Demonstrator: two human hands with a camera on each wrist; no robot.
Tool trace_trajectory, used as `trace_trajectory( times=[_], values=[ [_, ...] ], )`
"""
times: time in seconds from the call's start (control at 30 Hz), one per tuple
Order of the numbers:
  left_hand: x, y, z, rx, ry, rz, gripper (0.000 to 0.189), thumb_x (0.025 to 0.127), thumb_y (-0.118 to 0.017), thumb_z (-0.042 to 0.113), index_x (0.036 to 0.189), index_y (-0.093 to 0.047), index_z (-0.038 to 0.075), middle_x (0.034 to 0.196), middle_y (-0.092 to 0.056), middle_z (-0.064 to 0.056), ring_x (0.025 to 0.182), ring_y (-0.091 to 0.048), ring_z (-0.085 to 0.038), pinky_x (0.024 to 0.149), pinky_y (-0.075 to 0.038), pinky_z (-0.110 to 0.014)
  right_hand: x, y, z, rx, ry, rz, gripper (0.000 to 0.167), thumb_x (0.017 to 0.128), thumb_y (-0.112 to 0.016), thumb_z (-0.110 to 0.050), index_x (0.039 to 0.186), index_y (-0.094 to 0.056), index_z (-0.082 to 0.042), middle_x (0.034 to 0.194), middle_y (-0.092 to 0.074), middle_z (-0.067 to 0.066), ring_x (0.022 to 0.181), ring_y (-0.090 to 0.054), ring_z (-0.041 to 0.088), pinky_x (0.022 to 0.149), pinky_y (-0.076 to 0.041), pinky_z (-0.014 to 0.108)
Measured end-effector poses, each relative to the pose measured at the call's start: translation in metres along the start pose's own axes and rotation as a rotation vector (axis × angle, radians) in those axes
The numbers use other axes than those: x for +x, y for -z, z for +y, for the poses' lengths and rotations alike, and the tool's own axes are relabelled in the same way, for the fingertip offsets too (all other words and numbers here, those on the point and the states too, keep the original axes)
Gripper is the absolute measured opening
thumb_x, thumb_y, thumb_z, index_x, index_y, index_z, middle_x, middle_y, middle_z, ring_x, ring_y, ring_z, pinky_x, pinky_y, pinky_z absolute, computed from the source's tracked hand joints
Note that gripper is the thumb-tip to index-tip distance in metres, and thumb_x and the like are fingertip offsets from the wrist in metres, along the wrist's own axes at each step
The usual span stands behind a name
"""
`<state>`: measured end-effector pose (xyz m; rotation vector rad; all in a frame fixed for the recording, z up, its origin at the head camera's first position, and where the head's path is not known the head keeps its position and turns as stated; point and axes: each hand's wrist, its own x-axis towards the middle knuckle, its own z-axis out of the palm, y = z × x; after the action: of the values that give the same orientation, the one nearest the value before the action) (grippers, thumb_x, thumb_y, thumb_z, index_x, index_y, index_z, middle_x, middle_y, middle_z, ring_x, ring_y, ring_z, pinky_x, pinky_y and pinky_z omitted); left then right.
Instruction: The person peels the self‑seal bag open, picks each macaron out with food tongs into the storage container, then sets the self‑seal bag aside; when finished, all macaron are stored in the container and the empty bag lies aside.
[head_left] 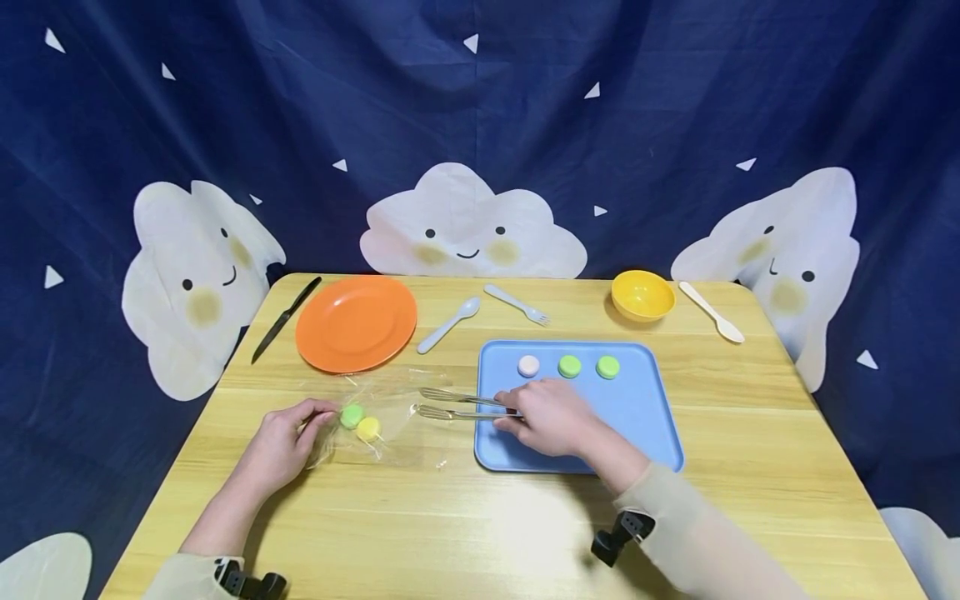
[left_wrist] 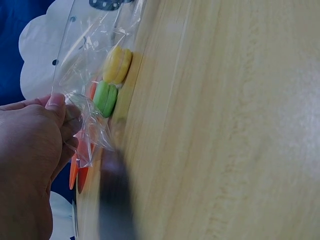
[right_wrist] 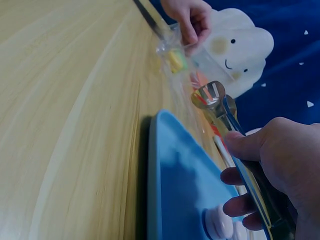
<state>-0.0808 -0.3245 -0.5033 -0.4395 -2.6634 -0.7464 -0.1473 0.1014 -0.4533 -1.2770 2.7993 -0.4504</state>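
Note:
My left hand [head_left: 282, 440] pinches the edge of a clear plastic bag [head_left: 401, 433]. A green macaron [head_left: 352, 416] and a yellow macaron [head_left: 368, 429] lie inside it, side by side in the left wrist view too. In my right hand [head_left: 551, 418] are metal tongs [head_left: 457, 405], held over the blue tray [head_left: 491, 457] with their tips pointing left, above the bag's right end. The tips stand apart with nothing between them. On the tray, near its far edge, sit a pale pink macaron [head_left: 528, 366] and two green macarons [head_left: 569, 367].
Behind the bag is an orange plate [head_left: 356, 323] with a black knife [head_left: 286, 320] to its left. A light blue spoon [head_left: 448, 325] and fork [head_left: 517, 304] lie behind the tray. A yellow bowl [head_left: 642, 296] and cream spoon [head_left: 711, 312] are at the back right.

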Motion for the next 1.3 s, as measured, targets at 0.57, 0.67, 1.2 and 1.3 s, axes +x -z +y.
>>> trace_trajectory(
  times=[0.57, 0.67, 1.2, 1.3],
  values=[
    [-0.001, -0.001, 0.003, -0.004, -0.016, 0.006, 0.022, 0.094, -0.077, -0.005, 0.109, -0.077, 0.010, 0.103, -0.080, -0.002, 0.096, -0.077, -0.026, 0.080, -0.059, -0.044, 0.042, -0.024, -0.035, 0.019, 0.078, -0.054, 0.029, 0.105, -0.067, -0.044, 0.086, -0.056, -0.024, 0.070, -0.051, -0.014, 0.064, -0.053, 0.009, 0.059, -0.047, 0.032],
    [-0.001, -0.001, 0.003, -0.006, -0.020, 0.013, 0.022, 0.094, -0.078, -0.005, 0.110, -0.078, 0.011, 0.103, -0.080, -0.001, 0.097, -0.077, -0.026, 0.081, -0.059, -0.043, 0.046, -0.026, -0.039, 0.024, 0.086, -0.067, 0.028, 0.105, -0.067, -0.046, 0.089, -0.058, -0.024, 0.071, -0.051, -0.013, 0.063, -0.052, 0.008, 0.057, -0.046, 0.031],
    [-0.002, 0.001, 0.003, -0.052, -0.071, 0.008, 0.025, 0.090, -0.083, -0.002, 0.111, -0.081, 0.011, 0.111, -0.080, -0.002, 0.102, -0.076, -0.030, 0.101, -0.043, -0.007, 0.052, -0.038, -0.047, -0.099, 0.109, -0.091, 0.030, 0.103, -0.068, -0.048, 0.097, -0.065, -0.020, 0.080, -0.063, -0.010, 0.063, -0.057, 0.010, 0.056, -0.051, 0.034],
    [-0.002, 0.002, 0.003, -0.064, -0.090, 0.018, 0.026, 0.088, -0.084, -0.003, 0.111, -0.082, 0.010, 0.111, -0.080, -0.003, 0.101, -0.077, -0.031, 0.101, -0.041, -0.006, 0.051, -0.038, -0.047, -0.092, 0.119, -0.073, 0.029, 0.104, -0.067, -0.047, 0.091, -0.061, -0.021, 0.078, -0.062, -0.011, 0.062, -0.056, 0.010, 0.055, -0.051, 0.035]
  ],
)
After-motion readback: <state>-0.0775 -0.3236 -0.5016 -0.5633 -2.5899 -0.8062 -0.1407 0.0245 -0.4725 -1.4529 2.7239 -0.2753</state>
